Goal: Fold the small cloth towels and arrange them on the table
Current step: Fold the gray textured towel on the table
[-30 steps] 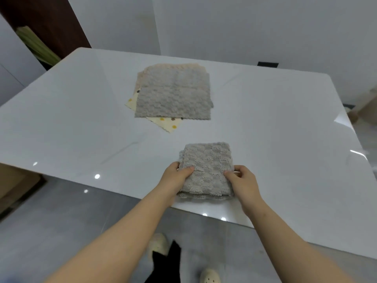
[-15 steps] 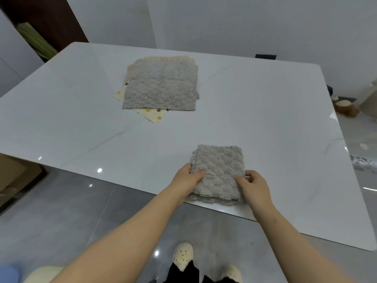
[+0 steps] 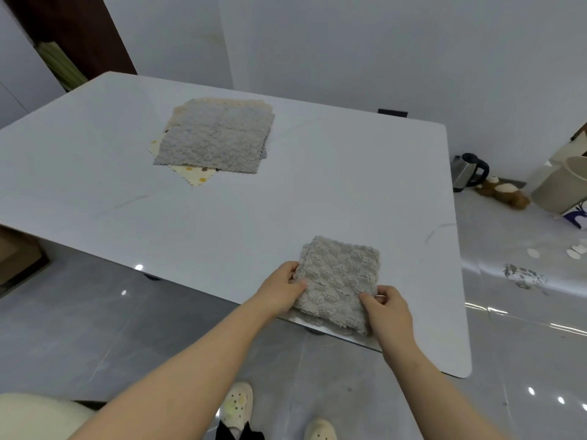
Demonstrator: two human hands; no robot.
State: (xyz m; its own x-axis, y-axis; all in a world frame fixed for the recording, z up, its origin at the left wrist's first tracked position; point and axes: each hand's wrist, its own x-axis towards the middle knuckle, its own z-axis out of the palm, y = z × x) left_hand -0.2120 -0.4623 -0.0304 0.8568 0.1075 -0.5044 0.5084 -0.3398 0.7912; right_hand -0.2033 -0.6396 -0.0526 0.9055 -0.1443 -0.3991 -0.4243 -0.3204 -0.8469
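Left grip [image 3: 279, 292]: thumb on top of the left edge of a folded grey-beige fleecy square towel [image 3: 340, 281], fingers curled at that edge, pinching it. Right grip [image 3: 389, 312]: thumb laid on the towel's near right corner, fingers tucked round the edge, also pinching. Both forearms bare, reaching in from below

Folded towel: several layers visible along the near side, scalloped edges, turned slightly clockwise. Lies flat on the glossy white rectangular desk [image 3: 317, 201], at the near edge and toward the right end; its near side reaches the desk rim. Cannot tell whether it overhangs

Farther out, well apart from the folded one, toward the far left of the desk: a loose pile of unfolded cloths. Top is a large grey fleecy towel [image 3: 216, 138], spread flat. Under it a cream cloth with coloured dots [image 3: 197, 176] sticks out at the near side, and a pale peach cloth [image 3: 222, 102] shows along the far edge

Beyond the desk, on the right: a steel kettle with black handle [image 3: 468, 173] on a pale surface, a brown plush toy [image 3: 505, 193] just beside it, a beige round bin [image 3: 562, 185] near the frame edge

Below: grey glossy tiled floor [image 3: 79, 328], two cream perforated clogs [image 3: 236, 408] on the person's feet
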